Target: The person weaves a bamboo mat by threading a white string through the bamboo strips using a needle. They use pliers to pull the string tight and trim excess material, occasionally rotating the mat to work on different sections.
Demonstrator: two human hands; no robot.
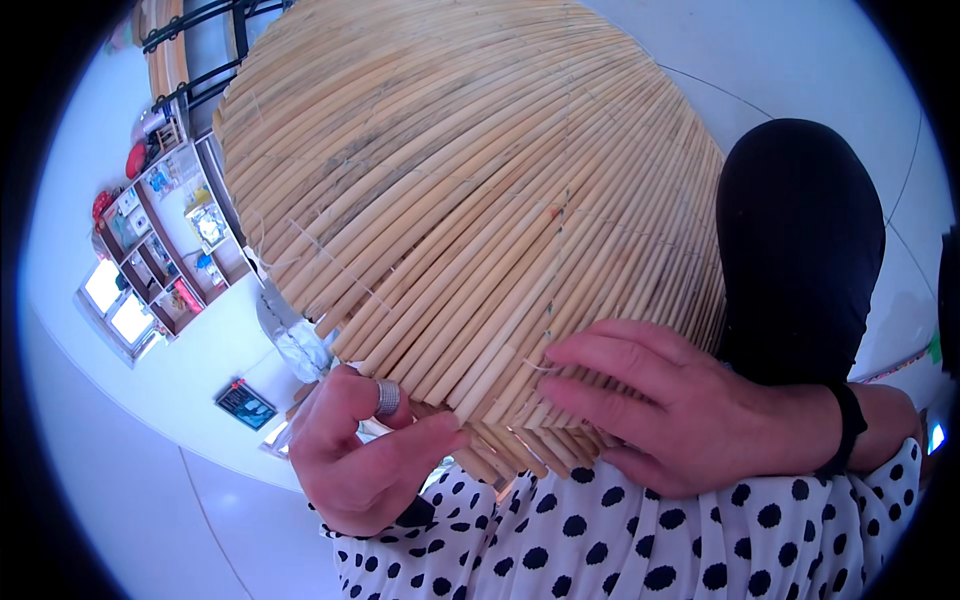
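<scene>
1. The reed mat fills the upper middle of the frame, its lower edge down at the centre, just above the polka-dot garment
2. Its stalks lie side by side and fan out: at the left they slant from lower left to upper right, while toward the right they stand steeper; this is the stalks' long axis — that of the whole mat I cannot tell under the lens's bend
3. Thin threads cross the stalks, and short stalk ends poke out under the lower edge, at the lower centre
4. The right hand, right of lower centre, lays its fingers over the mat, thumb tucked low by the edge, gripping that border; a dark wristband circles the wrist
5. The left hand, lower left of centre, is curled at the stalk ends and touches them; whether it pinches one I cannot tell — a silver ring sits on one finger
6. A black-clad knee rises at the right, beside the mat
7. At the left, a shelf unit has compartments with small red, white and blue articles inside, too small to name
8. Below that, a dark-framed board hangs on the wall
</scene>
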